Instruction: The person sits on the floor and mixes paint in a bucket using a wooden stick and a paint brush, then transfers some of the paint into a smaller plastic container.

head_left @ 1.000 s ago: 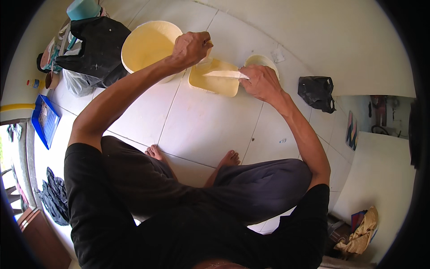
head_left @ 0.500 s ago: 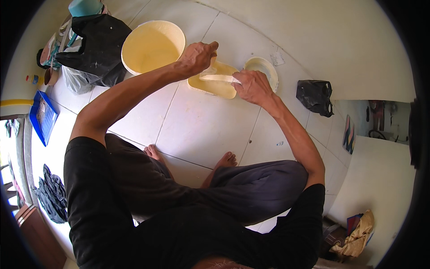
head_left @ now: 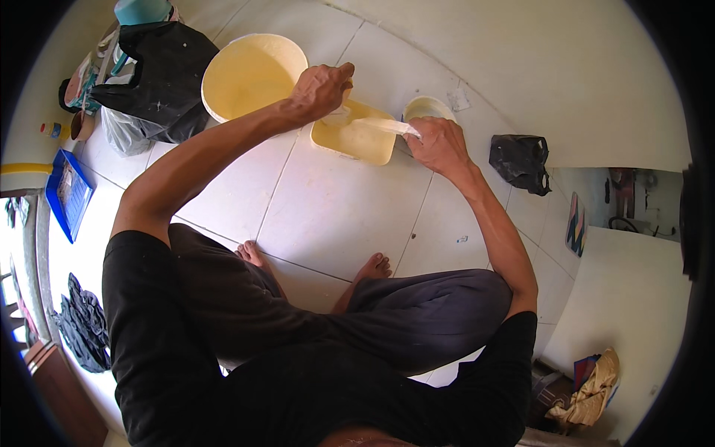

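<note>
A cream-yellow rectangular tub with rounded corners [head_left: 365, 154] sits on the tiles in front of me. My right hand [head_left: 441, 145] is closed on the end of a pale, flat stick-like tool [head_left: 380, 124], which reaches left over the tub. At the tub's left side, my left hand [head_left: 320, 93] is closed on something mostly hidden by the fingers; a whitish piece [head_left: 337, 115] shows just below it. Behind the right hand stands a small round pale container [head_left: 426, 106], partly covered by that hand.
A large yellow bucket [head_left: 257, 74] stands left of the tub, beside a black plastic bag [head_left: 160, 82]. Farther left lies a blue dustpan-like tray [head_left: 71, 197]. A small black bag [head_left: 519, 160] is at the right, near the wall. My bare feet rest on the tiles below the tub.
My right hand and its pale tool have shifted right, covering more of the round container. My left hand has moved slightly left.
</note>
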`<control>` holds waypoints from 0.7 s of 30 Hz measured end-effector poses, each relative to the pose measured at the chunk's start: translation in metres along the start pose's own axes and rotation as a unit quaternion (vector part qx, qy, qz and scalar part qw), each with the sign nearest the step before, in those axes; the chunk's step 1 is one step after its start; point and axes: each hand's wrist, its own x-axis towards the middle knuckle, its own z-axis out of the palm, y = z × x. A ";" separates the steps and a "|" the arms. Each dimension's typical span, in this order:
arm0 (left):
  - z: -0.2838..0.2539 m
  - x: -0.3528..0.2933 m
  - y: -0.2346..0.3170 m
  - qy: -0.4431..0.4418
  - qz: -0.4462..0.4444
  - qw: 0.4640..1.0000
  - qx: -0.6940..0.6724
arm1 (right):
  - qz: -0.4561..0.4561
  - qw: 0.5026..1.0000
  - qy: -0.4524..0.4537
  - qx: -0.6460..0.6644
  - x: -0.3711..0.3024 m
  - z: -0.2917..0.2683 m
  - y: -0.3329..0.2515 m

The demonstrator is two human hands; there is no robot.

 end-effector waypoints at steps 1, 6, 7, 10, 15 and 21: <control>-0.002 0.001 0.001 -0.012 0.003 1.000 0.005 | 0.005 1.000 0.009 -0.008 0.001 -0.002 0.002; -0.013 0.000 -0.006 -0.096 0.020 0.987 -0.131 | 0.015 1.000 0.024 0.001 0.009 -0.002 0.008; -0.016 0.000 -0.004 -0.114 0.064 0.985 -0.112 | 0.028 0.999 0.012 0.024 0.009 -0.003 0.009; -0.024 -0.002 0.008 -0.136 0.131 0.978 -0.092 | 0.039 0.996 0.016 0.076 0.009 0.000 0.011; -0.022 -0.011 0.013 -0.139 0.183 0.970 -0.074 | 0.053 0.994 -0.006 0.095 0.013 0.005 0.004; -0.028 -0.016 0.017 -0.146 0.218 0.964 -0.052 | 0.040 0.995 -0.024 0.090 0.011 0.014 0.011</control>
